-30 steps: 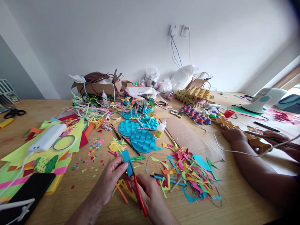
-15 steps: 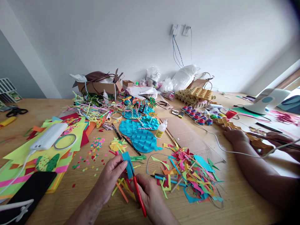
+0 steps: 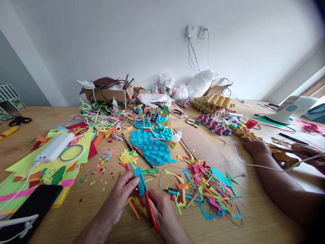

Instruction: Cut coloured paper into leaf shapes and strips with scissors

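Pinched between the thumb and fingers of my left hand [image 3: 124,189] is a small blue paper strip [image 3: 138,174]. My right hand [image 3: 158,205] is closed on red-handled scissors [image 3: 151,215], whose blades lie at the lower part of the strip. Beyond my hands sit a blue paper disc [image 3: 156,152] with raised folds and a glue bottle [image 3: 175,140]. A heap of coloured paper scraps [image 3: 213,193] lies to the right of my hands.
At the right, another person's forearm [image 3: 269,183] reaches over egg-carton pieces [image 3: 281,157]. A white cable [image 3: 236,156] crosses there. On the left are coloured sheets [image 3: 20,166], a white power bank [image 3: 54,147] and a black phone [image 3: 38,210]. A box [image 3: 106,96] stands behind.
The view has shifted slightly. My hands remain nearly in place, with the blue strip and scissors a little differently angled.
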Demonstrator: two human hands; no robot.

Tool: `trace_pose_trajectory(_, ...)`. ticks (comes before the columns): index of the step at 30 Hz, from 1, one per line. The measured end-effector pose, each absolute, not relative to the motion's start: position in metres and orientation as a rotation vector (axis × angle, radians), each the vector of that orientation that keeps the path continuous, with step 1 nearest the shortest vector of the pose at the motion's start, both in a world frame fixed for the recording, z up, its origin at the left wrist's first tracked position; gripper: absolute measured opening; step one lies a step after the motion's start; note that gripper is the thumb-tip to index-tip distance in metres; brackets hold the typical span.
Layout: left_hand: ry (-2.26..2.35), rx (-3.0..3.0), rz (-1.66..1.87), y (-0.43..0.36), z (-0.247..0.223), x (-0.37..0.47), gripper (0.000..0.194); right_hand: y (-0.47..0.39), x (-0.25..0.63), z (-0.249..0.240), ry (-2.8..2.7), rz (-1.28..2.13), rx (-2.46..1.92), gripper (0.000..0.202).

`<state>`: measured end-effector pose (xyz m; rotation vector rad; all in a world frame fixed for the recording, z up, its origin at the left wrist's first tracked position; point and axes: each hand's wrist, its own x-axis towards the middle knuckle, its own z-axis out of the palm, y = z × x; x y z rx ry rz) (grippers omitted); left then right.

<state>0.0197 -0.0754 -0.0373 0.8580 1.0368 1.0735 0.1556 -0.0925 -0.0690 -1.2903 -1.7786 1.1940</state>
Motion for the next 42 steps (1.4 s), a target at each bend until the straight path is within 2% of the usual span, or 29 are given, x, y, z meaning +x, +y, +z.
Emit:
trace_pose_trajectory(35, 1.046, 0.864, 0.984, -0.081, -0.051, 0.022, 0.014, -0.091, 0.154, -0.075, -1.680, 1.293, -1.281, 0.038)
trace_pose_trajectory(42, 1.133, 0.931, 1.037, -0.082, -0.042, 0.013, 0.016, -0.092, 0.160, -0.079, -1.497, 1.517, -1.193, 0.033)
